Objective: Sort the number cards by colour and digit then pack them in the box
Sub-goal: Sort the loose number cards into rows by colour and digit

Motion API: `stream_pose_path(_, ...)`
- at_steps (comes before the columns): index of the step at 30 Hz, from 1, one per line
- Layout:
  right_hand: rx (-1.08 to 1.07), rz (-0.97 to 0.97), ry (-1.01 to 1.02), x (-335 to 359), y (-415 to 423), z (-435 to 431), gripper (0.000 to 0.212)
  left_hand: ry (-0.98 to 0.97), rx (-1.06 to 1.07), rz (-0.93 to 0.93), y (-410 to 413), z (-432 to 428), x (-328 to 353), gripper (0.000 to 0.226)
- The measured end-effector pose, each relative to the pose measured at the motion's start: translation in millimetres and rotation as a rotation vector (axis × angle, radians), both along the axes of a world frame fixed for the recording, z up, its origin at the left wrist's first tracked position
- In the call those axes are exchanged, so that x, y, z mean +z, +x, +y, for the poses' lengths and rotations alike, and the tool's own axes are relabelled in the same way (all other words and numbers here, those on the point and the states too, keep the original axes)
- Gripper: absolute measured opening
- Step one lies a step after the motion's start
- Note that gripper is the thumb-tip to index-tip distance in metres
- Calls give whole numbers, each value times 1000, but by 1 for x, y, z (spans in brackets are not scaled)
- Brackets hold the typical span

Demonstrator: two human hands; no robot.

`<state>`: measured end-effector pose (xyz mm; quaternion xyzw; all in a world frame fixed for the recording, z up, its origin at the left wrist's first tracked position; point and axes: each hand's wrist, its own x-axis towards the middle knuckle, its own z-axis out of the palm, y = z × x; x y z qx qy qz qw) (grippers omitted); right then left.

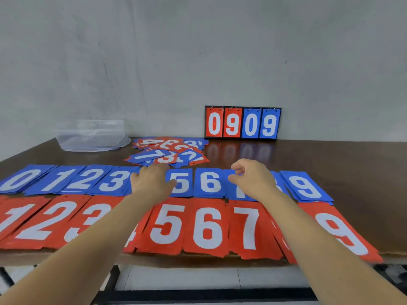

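While the clear plastic box (92, 137) sits at the back left of the dark wooden table (330, 155), blue number cards (83, 179) and red number cards (207, 227) lie in sorted rows. The left hand (152, 181), fingers straight, reaches the loose mixed pile (169, 150). The right hand (253, 179) curls over the blue 7 stack (233, 190); whether it holds a card is unclear.

blue cards (209, 182) rowed behind red cards (207, 225), mixed pile (169, 151) beside clear box (92, 137).
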<state>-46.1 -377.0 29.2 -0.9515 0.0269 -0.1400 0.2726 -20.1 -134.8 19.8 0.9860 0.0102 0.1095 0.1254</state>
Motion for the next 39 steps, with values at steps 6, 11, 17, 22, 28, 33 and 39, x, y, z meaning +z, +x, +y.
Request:
stream_pose_path(6,30,77,17,16,68,61,31,-55,37,15,68,85,5,44)
stream_pose_path(11,-40,200,37,6,128,99,45,-96,65,50,124,139,3,38)
stream_pose_path(17,-133,257,55,-13,177,123,45,-191,-26,105,184,157,-14,52)
stream_pose_path(22,-138,315,-30,-27,212,138,85,-90,-86,145,222,147,-23,68)
stream_pose_path(28,-173,374,-302,-35,231,135,85,54,-64,241,251,147,-34,86)
stream_pose_path(33,-159,351,-251,-35,237,136,77,78,-59,279,257,145,-27,94)
stream_pose_path(39,-142,333,-22,-35,240,146,71,-152,-60,245,252,142,-22,75)
